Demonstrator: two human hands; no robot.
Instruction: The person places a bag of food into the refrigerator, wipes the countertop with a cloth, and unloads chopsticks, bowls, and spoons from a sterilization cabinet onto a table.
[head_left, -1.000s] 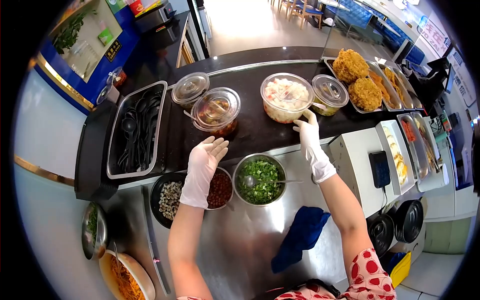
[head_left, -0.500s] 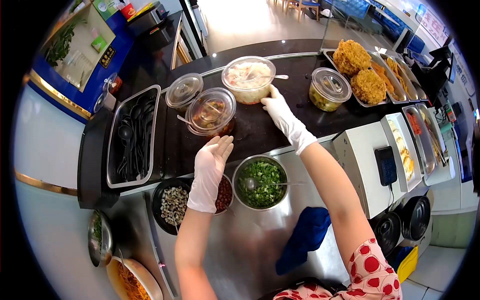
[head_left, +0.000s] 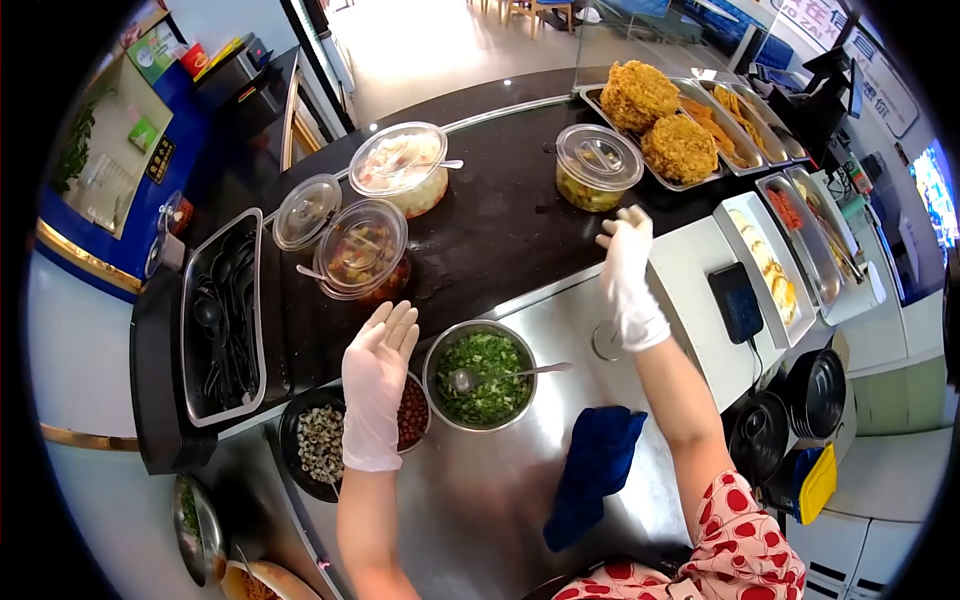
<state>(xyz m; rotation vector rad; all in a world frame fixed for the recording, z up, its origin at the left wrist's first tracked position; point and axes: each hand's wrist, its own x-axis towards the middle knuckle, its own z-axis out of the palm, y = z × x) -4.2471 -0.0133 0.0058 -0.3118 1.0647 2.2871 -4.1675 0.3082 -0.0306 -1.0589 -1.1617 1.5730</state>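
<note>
A round lidded tub [head_left: 597, 182] sits just beyond the empty right hand [head_left: 628, 262]; the left hand [head_left: 376, 375], also empty, is farther off.

The rightmost tub [head_left: 598, 170] stands just beyond the right hand [head_left: 628, 252].

This is an eatery, seen from behind its serving counter [head_left: 490, 240]: it bears fried food [head_left: 680, 152], lidded tubs [head_left: 598, 165], a tray [head_left: 261, 300] of black spoons [head_left: 215, 315] and a glass screen [head_left: 612, 50], with chairs [head_left: 540, 7] beyond.
</note>
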